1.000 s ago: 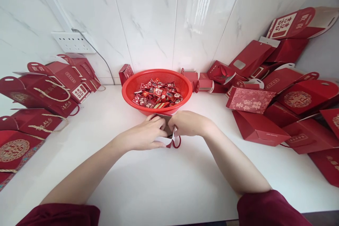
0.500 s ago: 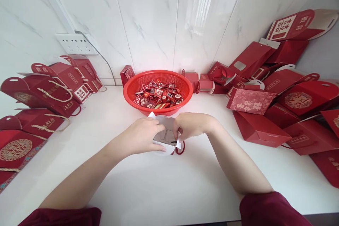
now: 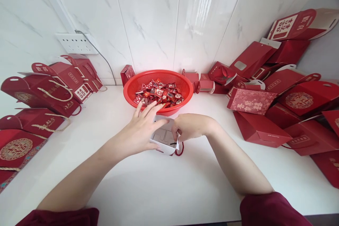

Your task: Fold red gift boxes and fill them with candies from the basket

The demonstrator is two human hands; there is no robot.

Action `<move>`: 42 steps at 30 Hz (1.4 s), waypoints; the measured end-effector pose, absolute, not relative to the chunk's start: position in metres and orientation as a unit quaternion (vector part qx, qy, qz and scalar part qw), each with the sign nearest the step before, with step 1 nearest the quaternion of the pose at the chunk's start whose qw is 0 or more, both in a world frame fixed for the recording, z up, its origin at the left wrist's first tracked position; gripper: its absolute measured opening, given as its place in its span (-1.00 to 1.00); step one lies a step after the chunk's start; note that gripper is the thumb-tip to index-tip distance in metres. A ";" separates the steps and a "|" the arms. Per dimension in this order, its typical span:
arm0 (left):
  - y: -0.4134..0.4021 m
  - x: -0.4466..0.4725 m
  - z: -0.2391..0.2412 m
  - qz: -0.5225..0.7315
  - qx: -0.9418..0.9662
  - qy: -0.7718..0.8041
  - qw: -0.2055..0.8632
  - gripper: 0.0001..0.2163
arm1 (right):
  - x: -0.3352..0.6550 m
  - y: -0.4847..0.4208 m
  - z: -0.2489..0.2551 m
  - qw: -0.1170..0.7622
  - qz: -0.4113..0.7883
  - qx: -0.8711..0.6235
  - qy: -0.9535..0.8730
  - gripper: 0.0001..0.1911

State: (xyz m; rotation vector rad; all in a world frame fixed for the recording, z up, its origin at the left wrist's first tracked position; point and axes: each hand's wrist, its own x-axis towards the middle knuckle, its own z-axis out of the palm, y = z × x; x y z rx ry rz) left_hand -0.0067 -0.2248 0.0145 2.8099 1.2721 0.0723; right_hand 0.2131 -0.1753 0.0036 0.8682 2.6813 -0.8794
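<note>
Opened box (image 3: pixel 164 137) being pinched by right hand (image 3: pixel 191 126); left hand (image 3: pixel 140 129) being held spread; sweets (image 3: pixel 159 93) being held in basket (image 3: pixel 177 77).

Left arm (image 3: pixel 87 173) slants in from the near left of the box (image 3: pixel 162 137); its hand (image 3: pixel 141 127) is loosely spread at the box's left side, thumb by the near edge. Right arm (image 3: pixel 234 160) comes from the near right, wrist bent, its hand (image 3: pixel 191 126) curled over the box's right edge, fingertips inside.

Open upright box (image 3: pixel 163 137), pale inside
</note>
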 end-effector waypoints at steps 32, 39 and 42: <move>-0.225 -0.015 0.021 -0.020 0.887 0.443 0.125 -0.36 | 0.193 -0.199 0.013 0.140 -0.089 0.452 0.877 -0.77; -0.253 0.006 -0.013 0.029 0.882 0.467 -0.055 -0.39 | 0.189 -0.197 0.008 0.127 -0.081 0.452 0.879 -0.72; -0.244 0.010 -0.025 -0.008 0.866 0.500 0.012 -0.26 | 0.191 -0.193 0.003 0.116 -0.092 0.446 0.883 -0.72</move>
